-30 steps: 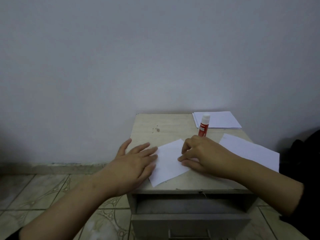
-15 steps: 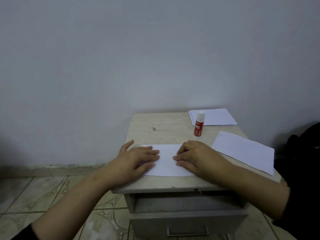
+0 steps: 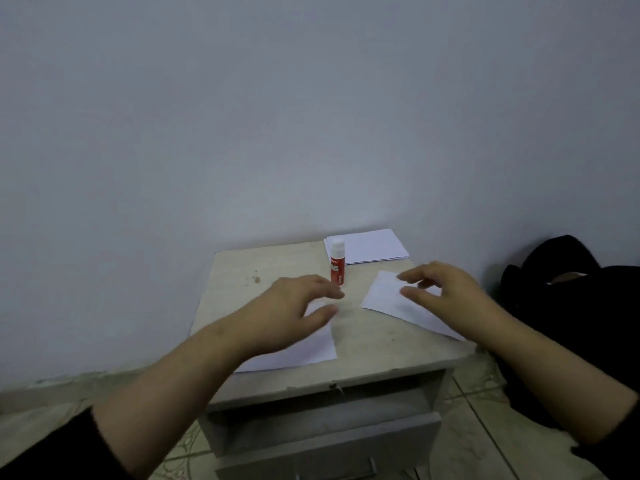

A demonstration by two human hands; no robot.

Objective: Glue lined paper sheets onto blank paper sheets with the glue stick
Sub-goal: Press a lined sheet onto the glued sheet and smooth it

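Over desk, both hands lifted off sheet, grips seemingly loose, empty.

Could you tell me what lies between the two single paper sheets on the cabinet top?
In the head view, only bare cabinet top separates the left sheet from the right sheet.

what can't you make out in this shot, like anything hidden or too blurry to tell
- Head view: the left hand and its forearm cover much of the near sheet.
- Whether the right hand touches the right sheet: motion blur.
- Glue stick label: too small to read.
- Lined or blank sheets, including the far stack: not discernible.
- Drawer: its bottom is cut off.
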